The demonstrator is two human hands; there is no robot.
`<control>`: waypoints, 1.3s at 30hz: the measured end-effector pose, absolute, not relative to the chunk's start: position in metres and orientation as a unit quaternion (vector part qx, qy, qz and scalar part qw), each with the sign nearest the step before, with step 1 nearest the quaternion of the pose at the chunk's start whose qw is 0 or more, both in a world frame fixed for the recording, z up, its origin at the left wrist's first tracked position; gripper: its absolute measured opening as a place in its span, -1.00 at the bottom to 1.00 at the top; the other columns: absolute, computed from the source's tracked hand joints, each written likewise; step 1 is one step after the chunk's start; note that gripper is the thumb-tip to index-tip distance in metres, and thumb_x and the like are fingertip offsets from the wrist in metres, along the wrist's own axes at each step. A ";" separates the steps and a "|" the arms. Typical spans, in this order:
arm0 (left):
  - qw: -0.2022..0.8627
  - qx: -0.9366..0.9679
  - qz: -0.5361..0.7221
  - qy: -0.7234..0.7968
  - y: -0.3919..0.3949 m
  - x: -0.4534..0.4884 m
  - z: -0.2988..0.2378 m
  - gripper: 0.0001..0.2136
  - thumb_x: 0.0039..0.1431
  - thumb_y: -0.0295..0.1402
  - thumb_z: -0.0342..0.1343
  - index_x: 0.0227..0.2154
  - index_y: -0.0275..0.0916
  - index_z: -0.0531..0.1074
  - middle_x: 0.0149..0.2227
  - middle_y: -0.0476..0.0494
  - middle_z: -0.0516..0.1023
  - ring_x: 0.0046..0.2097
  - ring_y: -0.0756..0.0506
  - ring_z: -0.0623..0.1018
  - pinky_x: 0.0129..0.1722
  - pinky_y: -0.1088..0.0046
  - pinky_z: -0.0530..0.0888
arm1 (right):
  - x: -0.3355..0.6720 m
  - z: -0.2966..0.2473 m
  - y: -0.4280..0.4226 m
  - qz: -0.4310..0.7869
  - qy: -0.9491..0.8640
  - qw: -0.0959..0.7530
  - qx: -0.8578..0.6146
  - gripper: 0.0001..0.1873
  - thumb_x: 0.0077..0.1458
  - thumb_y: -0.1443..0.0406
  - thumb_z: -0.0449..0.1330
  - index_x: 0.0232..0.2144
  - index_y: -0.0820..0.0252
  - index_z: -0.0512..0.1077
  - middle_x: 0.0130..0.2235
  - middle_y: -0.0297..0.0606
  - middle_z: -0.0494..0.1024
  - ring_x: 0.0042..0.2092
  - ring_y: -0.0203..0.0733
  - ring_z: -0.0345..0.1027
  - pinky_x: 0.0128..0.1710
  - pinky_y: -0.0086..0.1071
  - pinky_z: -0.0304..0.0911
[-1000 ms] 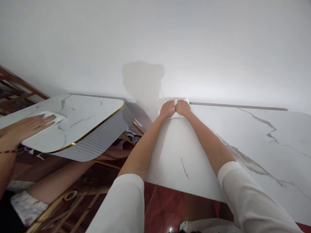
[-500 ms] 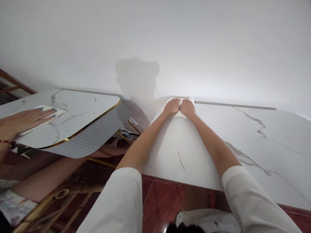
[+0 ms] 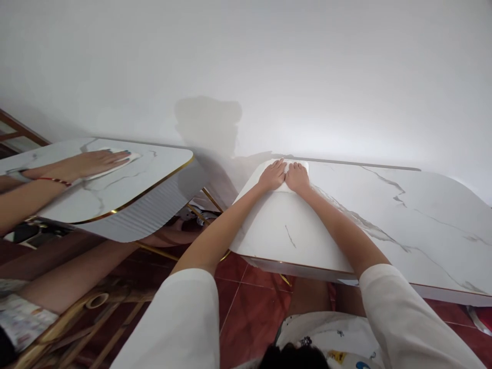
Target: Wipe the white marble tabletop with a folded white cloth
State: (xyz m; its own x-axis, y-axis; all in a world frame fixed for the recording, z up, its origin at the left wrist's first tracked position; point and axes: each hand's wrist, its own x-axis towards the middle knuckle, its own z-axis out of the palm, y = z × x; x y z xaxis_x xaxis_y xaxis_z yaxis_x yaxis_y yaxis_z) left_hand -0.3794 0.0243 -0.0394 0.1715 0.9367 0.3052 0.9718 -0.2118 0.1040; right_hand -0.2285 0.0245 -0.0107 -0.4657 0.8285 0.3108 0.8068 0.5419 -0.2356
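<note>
A folded white cloth (image 3: 283, 188) lies near the far left corner of a white, grey-veined marble-look table (image 3: 277, 218), close to the wall. My left hand (image 3: 272, 175) presses on the left part of the cloth, its fingers slightly bent over it. Beside it, almost touching at the thumbs, my right hand (image 3: 298, 177) grips the right part the same way. Both arms reach straight out over the tabletop. The undersides of my hands and my fingertips' hold on the cloth are partly hidden.
On the left stands a second marble-look table (image 3: 154, 174) with a gold edge and ribbed side. A co-worker's hand (image 3: 102, 163) lies flat on another white cloth (image 3: 132, 157) there. A bamboo chair (image 3: 73, 324) stands below. Behind both tables rises a white wall (image 3: 307, 77).
My hands and the cloth stay at nearly the same far spot, slightly nearer to me. More of the table's front edge shows. The co-worker's hand and cloth have slid right and away.
</note>
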 end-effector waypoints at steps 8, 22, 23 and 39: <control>0.083 -0.795 -0.167 -0.577 -0.018 -0.379 -0.034 -0.53 0.28 -0.39 -0.21 0.22 -0.28 0.26 0.28 -0.28 0.35 0.32 -0.17 0.29 0.33 0.15 0.22 | -0.229 -0.011 -0.018 0.041 -0.846 0.207 -0.489 -0.63 0.28 0.37 -0.07 0.03 0.43 0.38 0.11 0.16 0.44 0.18 0.14 0.23 0.16 -0.08 0.08; 0.074 -0.793 -0.135 -0.590 -0.128 -0.403 -0.035 -0.50 0.32 -0.30 -0.24 0.26 -0.36 0.21 0.33 -0.34 0.27 0.36 -0.20 0.23 0.37 0.14 0.15 | -0.248 -0.017 -0.122 0.019 -0.845 0.239 -0.479 -0.66 0.26 0.37 -0.01 0.00 0.45 0.38 0.02 0.18 0.46 0.09 0.18 0.24 0.11 -0.08 0.07; 0.073 -0.789 -0.134 -0.595 -0.135 -0.403 -0.035 -0.50 0.31 -0.31 -0.24 0.26 -0.36 0.21 0.33 -0.33 0.27 0.36 -0.20 0.23 0.37 0.14 0.15 | -0.248 -0.017 -0.128 0.018 -0.847 0.239 -0.475 -0.66 0.26 0.37 -0.01 0.00 0.46 0.38 0.02 0.18 0.46 0.08 0.18 0.24 0.11 -0.07 0.07; 0.083 -0.731 -0.138 -0.663 -0.217 -0.361 -0.033 -0.50 0.28 -0.32 -0.20 0.25 -0.28 0.23 0.32 -0.28 0.29 0.33 -0.22 0.26 0.34 0.13 0.18 | -0.211 -0.012 -0.191 0.056 -0.877 0.227 -0.419 -0.62 0.26 0.33 -0.01 0.08 0.35 0.36 0.05 0.12 0.45 0.14 0.16 0.23 0.14 -0.06 0.10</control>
State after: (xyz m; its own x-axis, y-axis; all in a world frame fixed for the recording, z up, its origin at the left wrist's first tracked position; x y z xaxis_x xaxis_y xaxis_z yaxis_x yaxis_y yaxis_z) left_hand -0.3608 -0.2169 -0.0328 0.0833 0.9463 0.3124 0.9922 -0.1079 0.0623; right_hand -0.2108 -0.1908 -0.0125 -0.5458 0.7603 0.3522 0.7093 0.6430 -0.2890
